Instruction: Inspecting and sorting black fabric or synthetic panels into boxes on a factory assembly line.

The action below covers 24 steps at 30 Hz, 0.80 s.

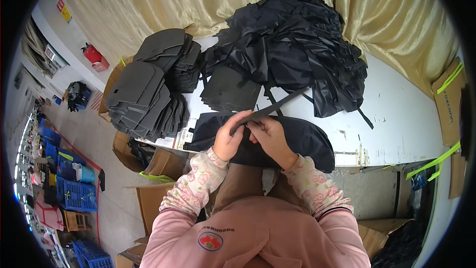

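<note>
A thin dark grey foam panel [281, 103], seen nearly edge-on, is tilted up between my hands over the table's front edge. My left hand [229, 136] is closed round its near left end, thumb along it. Fingers bent, my right hand [270, 138] pinches at its lower side; what exactly lies between those fingertips is hidden. Beneath both hands a flat black fabric piece [307, 141] with a rounded right end lies partly over the table edge. Just beyond it sits a short stack of dark grey foam panels [230, 89].
Tall leaning stacks of grey panels [139, 84] stand on the left of the white table [391, 134]. A big heap of black fabric pieces [297, 44] fills the back, before a gold curtain [396, 20]. Cardboard boxes [166, 164] stand below left; blue crates [77, 193] are farther off.
</note>
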Available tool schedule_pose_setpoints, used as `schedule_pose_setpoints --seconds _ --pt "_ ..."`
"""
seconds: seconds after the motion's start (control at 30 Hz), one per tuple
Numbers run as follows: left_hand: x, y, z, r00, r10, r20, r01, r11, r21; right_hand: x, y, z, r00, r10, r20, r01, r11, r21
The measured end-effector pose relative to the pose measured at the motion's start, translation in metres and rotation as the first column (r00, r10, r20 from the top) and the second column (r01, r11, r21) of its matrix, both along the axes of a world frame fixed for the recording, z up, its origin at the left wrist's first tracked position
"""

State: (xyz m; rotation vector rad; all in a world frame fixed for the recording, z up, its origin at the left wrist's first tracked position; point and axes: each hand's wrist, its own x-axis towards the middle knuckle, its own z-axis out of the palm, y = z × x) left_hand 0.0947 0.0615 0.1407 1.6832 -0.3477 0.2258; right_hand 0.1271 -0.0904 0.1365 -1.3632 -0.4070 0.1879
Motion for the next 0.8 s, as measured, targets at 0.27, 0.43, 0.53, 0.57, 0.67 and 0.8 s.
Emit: schedule_pose_setpoints --seconds 0.27,0.43,0.53,0.57,0.67,0.8 --pt "-0.007 -0.004 0.009 0.988 0.089 0.128 -0.095 0.995 0.037 -0.007 0.000 0.002 0.959 -0.212 0.187 0.235 0.966 -0.107" --pt "-0.008 -0.010 0.003 0.991 -0.001 0.136 -0.025 0.982 0.187 0.002 -0.016 -0.025 0.861 -0.102 0.498 0.211 0.963 -0.168" --pt "0.000 0.011 0.019 0.884 -0.096 0.457 -0.229 0.763 0.605 0.010 -0.064 0.017 0.711 0.305 0.634 -0.021 0.910 -0.414" --pt "-0.003 0.021 0.023 0.870 -0.090 0.484 -0.281 0.717 0.638 0.011 -0.083 0.048 0.888 0.457 0.058 -0.395 0.820 -0.415" --pt "0.005 0.031 0.034 0.833 -0.161 0.529 -0.326 0.630 0.705 0.003 -0.108 0.054 0.825 0.546 -0.146 -0.467 0.804 0.369" --pt "0.000 0.032 0.053 0.910 -0.271 0.314 0.037 0.808 0.588 -0.001 -0.111 0.052 0.924 0.173 -0.342 -0.131 0.981 0.143"
